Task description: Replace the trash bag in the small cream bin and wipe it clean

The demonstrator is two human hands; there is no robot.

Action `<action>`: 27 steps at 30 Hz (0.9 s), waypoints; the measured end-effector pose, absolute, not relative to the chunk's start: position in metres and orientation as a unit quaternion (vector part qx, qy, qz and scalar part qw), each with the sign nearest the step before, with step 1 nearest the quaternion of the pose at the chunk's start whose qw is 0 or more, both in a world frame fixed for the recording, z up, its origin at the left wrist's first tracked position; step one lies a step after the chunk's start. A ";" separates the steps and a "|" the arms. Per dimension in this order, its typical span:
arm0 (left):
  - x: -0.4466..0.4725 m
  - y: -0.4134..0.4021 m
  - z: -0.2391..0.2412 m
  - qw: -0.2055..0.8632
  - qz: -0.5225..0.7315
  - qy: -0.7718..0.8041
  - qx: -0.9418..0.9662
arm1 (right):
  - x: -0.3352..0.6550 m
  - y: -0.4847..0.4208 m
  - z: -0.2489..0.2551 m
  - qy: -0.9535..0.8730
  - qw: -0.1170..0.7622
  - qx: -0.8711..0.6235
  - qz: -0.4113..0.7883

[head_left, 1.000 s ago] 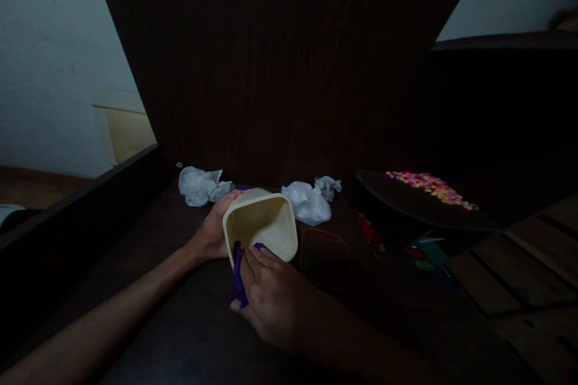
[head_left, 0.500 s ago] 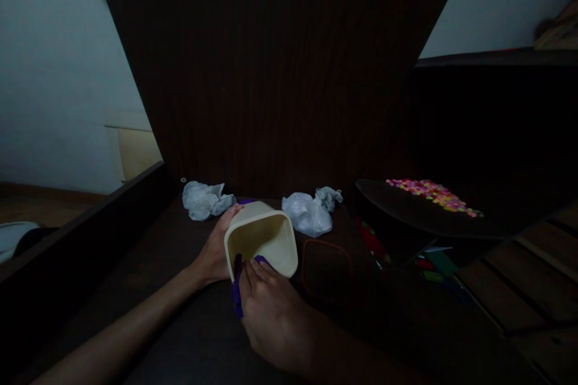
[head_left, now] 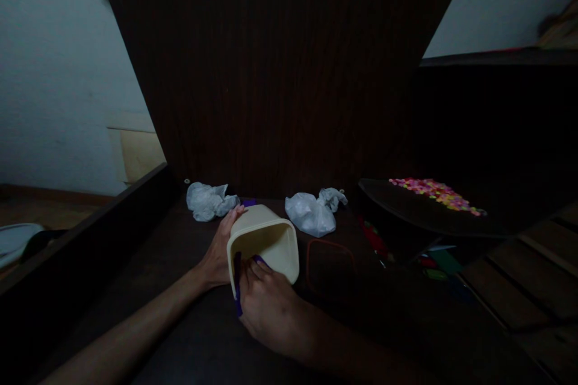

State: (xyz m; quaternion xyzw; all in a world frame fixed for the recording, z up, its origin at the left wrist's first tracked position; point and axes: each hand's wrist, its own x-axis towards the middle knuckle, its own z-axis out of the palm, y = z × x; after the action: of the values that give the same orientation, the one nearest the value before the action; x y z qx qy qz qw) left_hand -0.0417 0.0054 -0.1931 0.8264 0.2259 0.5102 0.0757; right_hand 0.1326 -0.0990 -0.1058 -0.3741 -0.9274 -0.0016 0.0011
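Observation:
A cream-coloured plastic container (head_left: 259,220) lies tilted on the dark wooden surface, its squarish mouth facing me. My left hand (head_left: 220,255) grips its left side from outside, thumb and fingers along the wall. Inside the mouth, my right hand (head_left: 266,301) presses a purple cloth (head_left: 238,289) against the lower inner wall; part of the cloth hangs over the rim on the left. The fingertips of my right hand are partly hidden inside. A thin reddish-brown square ring (head_left: 332,243) lies just right of the container.
Behind the container lie two crumpled plastic bags, a left one (head_left: 208,201) and a tied right one (head_left: 311,213). A dark shelf (head_left: 383,201) at right bears a pile of colourful small pieces (head_left: 438,194). A raised wooden edge (head_left: 112,216) runs along the left.
My right hand with the purple cloth has gone slightly deeper into the container. My left hand keeps its hold, and the view has shifted slightly.

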 end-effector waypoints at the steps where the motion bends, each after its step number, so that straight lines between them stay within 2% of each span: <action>1: -0.042 0.005 -0.192 0.075 0.512 0.219 0.827 | 0.133 -0.099 -0.106 -0.929 -0.001 -0.369 -0.002; 5: -0.042 0.004 -0.188 0.063 0.521 0.178 0.832 | 0.132 -0.096 -0.110 -0.939 0.002 -0.345 0.014; 9: -0.043 0.005 -0.186 0.044 0.527 0.163 0.833 | 0.128 -0.090 -0.108 -0.931 0.024 -0.353 0.090; 17: -0.043 0.003 -0.185 0.023 0.509 0.179 0.842 | 0.125 -0.076 -0.098 -0.897 -0.017 -0.379 0.225; 23: -0.040 0.003 -0.186 0.047 0.530 0.177 0.828 | 0.125 -0.063 -0.104 -0.890 -0.007 -0.380 0.250; 27: -0.039 0.003 -0.185 0.046 0.527 0.178 0.830 | 0.126 -0.061 -0.108 -0.898 0.031 -0.359 0.253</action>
State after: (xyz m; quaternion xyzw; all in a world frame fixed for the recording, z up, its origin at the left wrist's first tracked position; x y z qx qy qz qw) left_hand -0.0391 0.0030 -0.1855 0.8298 0.1779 0.5270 0.0455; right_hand 0.1258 -0.0607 -0.1084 -0.3595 -0.8978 0.2526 0.0314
